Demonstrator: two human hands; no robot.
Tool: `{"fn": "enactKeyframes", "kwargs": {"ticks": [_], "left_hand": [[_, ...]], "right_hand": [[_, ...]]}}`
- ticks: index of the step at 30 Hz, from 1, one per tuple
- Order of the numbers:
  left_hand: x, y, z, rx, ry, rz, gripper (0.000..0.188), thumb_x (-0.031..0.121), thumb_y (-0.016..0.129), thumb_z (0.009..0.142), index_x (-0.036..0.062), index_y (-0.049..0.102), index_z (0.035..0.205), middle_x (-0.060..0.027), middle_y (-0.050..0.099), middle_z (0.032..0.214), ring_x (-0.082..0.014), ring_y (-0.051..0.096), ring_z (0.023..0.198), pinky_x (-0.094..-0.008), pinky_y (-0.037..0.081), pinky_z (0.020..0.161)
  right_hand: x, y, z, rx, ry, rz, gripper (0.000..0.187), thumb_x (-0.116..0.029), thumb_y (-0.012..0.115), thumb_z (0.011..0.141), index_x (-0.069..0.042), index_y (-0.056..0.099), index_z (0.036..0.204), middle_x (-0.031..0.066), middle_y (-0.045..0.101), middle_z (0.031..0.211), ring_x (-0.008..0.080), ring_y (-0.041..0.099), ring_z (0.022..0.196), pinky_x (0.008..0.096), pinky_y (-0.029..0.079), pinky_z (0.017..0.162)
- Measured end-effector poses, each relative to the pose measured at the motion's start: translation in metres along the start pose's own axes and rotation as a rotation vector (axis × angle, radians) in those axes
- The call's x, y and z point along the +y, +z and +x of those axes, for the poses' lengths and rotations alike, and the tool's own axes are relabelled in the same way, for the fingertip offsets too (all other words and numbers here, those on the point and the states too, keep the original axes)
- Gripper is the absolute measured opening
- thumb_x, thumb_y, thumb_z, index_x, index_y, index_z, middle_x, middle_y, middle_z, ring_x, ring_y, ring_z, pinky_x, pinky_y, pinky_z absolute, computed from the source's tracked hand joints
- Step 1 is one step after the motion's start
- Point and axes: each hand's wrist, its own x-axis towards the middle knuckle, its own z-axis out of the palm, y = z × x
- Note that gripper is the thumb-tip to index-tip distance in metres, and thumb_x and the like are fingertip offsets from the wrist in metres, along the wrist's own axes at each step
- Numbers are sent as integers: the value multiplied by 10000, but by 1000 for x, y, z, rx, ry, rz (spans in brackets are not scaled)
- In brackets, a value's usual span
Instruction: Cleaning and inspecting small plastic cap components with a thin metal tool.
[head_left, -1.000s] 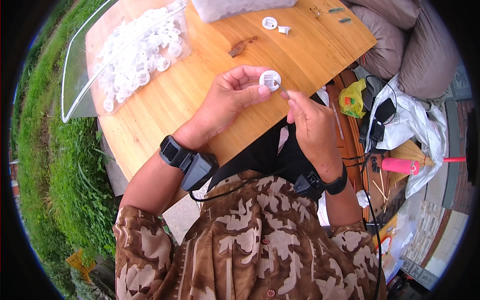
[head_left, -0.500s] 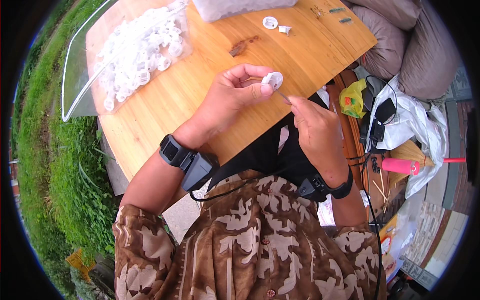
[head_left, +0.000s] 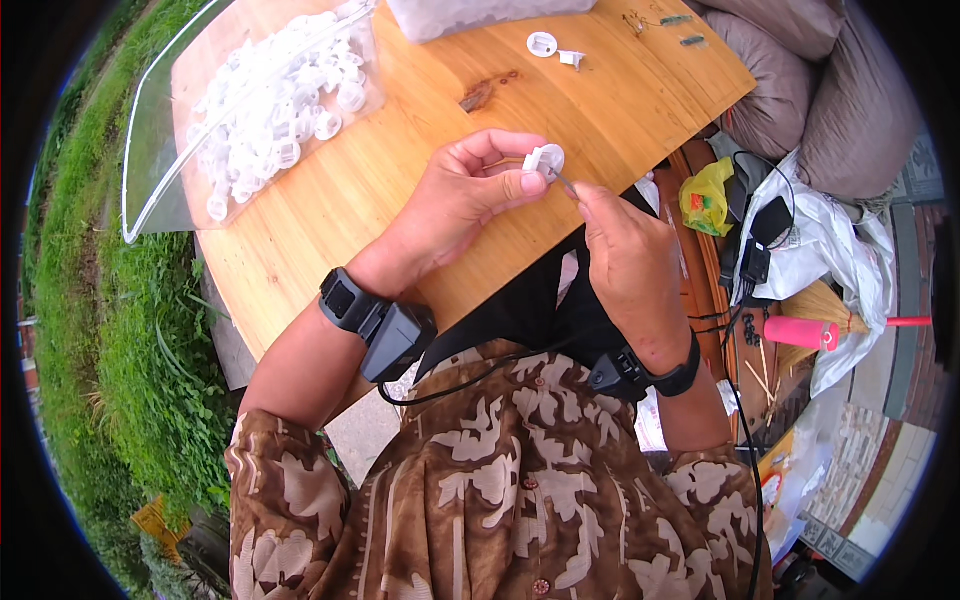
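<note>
Between the thumb and fingers of my left hand (head_left: 468, 190) is a small white round plastic part (head_left: 545, 160), held above the wooden table near its front edge. My right hand (head_left: 630, 245) pinches a thin metal tool (head_left: 566, 186), whose far end meets the white part. The tool's tip is hidden against the part, so its exact kind does not show. Two loose white plastic pieces, a round one (head_left: 541, 44) and a smaller one (head_left: 571, 59), lie farther back on the table.
A clear plastic bin (head_left: 160, 170) with many white parts lies at the table's left. Another translucent container (head_left: 430, 22) stands at the back. Grey sacks (head_left: 860, 110), a yellow bag (head_left: 706, 197) and a pink bottle (head_left: 800, 332) are beyond the table (head_left: 330, 240) at right.
My right hand has turned slightly, and the metal tool's angle against the white part has shifted a little. My left hand stays nearly still.
</note>
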Motion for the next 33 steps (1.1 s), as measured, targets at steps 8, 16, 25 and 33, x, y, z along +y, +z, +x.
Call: {"fn": "enactKeyframes", "kwargs": {"ticks": [8,16,25,33], "left_hand": [[-8,0,2,42,47,204,301,-29,673,842,7,612,1135,-74,658,1069,-145,633,984,-278,513,914],[-1,1,1,53,48,179,311,-19,699,823,16,619,1121,-63,662,1052,-130,628,967,-276,511,896],[1,2,2,49,89,192,270,-11,706,820,1,632,1079,-62,681,1027,-105,634,956,-247,502,883],[-5,1,2,80,73,292,268,-8,710,819,-2,634,1076,-64,680,1025,-103,637,939,-246,506,875]], "right_hand": [[-9,-7,1,-136,-18,-286,168,-36,529,813,-50,566,976,115,615,728,299,650,672,410,507,559],[-9,-21,2,-63,-57,-248,179,-24,538,802,-49,553,979,110,598,722,289,643,658,395,503,551],[-9,-15,6,-72,-83,-269,149,-20,534,802,-51,543,947,104,598,720,282,643,654,383,502,543],[-19,-12,9,-235,-38,-416,56,-53,525,832,-48,535,886,120,622,695,302,650,617,391,527,533]]}}
